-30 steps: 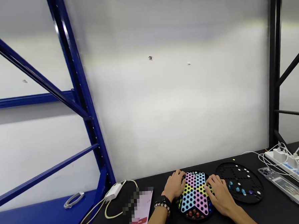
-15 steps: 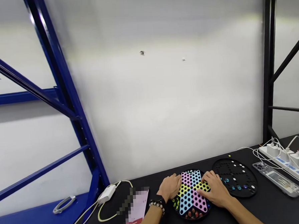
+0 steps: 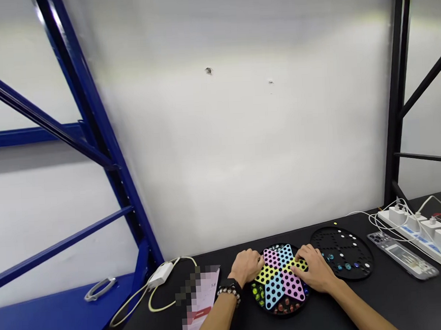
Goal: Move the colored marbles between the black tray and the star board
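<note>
The star-shaped board (image 3: pixel 280 274) lay over the round black tray (image 3: pixel 285 314), yellow-green pieces (image 3: pixel 262 296) showing at the tray's near left and red pieces (image 3: pixel 286 308) along its near edge. At the tray's left side the left hand (image 3: pixel 246 267) had its fingers curled at the board's yellow point, while at the tray's right side the right hand (image 3: pixel 314 269) held its thumb apart from its bent fingers over the opposite yellow point; whether either pinched the board, I could not tell. A black disc (image 3: pixel 362 256) lay just right of the tray.
</note>
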Demonstrator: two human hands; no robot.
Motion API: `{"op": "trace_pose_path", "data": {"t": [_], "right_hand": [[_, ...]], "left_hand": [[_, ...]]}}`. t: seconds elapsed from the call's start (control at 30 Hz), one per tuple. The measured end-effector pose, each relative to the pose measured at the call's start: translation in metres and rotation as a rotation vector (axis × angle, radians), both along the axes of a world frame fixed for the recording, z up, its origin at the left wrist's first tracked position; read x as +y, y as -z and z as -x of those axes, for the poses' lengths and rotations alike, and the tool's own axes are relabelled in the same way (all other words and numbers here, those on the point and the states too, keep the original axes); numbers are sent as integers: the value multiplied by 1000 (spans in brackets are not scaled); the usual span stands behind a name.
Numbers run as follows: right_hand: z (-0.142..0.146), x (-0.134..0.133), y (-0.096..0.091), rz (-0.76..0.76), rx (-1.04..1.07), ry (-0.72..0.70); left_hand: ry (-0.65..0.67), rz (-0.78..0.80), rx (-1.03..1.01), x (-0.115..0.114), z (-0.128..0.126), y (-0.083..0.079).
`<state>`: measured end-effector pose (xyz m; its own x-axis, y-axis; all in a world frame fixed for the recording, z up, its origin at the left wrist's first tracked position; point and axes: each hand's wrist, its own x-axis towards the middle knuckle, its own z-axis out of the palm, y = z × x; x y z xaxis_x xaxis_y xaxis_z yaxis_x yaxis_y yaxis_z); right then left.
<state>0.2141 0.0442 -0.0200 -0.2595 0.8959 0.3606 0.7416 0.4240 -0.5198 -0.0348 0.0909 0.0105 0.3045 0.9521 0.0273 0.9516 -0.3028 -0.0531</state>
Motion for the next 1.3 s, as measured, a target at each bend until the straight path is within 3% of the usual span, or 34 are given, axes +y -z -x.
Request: {"op": "trace_pose_path", "data": {"t": [0.17,0.27,0.33,0.43,0.5,0.6,0.67,0.77,0.83,0.97,1.03,1.17,1.3], "right_hand": [[-4,5,2,26,157,-15],[0,12,-3,56,457,50],[8,14,-11,195,759,114],[30,10,-22,646,1181,55],[46,4,-25,839,1366,-35],[57,0,-22,804,1554,-38],[51,4,-17,764,1600,12],[22,18,-10,699,1516,92],[-9,29,-8,557,1331,168],[-71,44,1,156,560,378],[-90,46,10,117,250,450],[-98,45,23,123,-4,471],[-94,42,18,100,121,475]], "left_hand": [[-73,-71,-107,-10,3,-7],[-150,-138,-194,-14,-1,-22],[-165,-178,-248,-17,-15,-34],[-69,-202,-300,-24,-52,-51],[44,-192,-315,-34,-81,-56],[222,-182,-310,-52,-111,-57],[291,-166,-333,-60,-115,-57],[276,-139,-453,-60,-90,-58],[183,-114,-465,-51,-58,-58],[33,76,-275,-33,6,-47],[-2,130,-240,-27,24,-40],[-43,208,-190,-17,27,-34],[-63,237,-145,-4,15,-36]]}}
